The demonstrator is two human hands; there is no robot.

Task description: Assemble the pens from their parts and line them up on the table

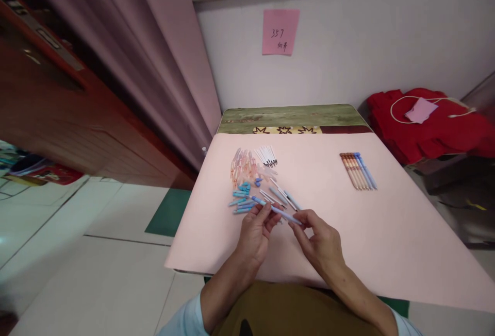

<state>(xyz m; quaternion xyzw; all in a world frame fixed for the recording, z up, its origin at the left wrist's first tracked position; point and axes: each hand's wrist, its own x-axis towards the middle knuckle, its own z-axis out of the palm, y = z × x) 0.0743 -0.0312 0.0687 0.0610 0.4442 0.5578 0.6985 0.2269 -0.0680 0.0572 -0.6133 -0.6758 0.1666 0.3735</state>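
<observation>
Both my hands hold one blue pen (pixel 284 214) above the near part of the table. My left hand (pixel 256 233) pinches it around the middle, and my right hand (pixel 319 240) grips its right end between thumb and fingers. Just beyond my left hand lie blue pen barrels (pixel 243 206) and a few turquoise pieces (pixel 244 186). White refills (pixel 275 191) and a pale blue barrel lie loose past the held pen. Farther off are a pile of pinkish clear pen parts (pixel 245 165) and a bundle of white refills with dark tips (pixel 266 155).
A row of brown and blue pens (pixel 358 171) lies on the right of the pink-covered table (pixel 386 243). Red cloth (pixel 433 124) with a white cable sits beyond the right edge. A pink note (pixel 280 32) hangs on the wall; a wooden door (pixel 96 119) stands left.
</observation>
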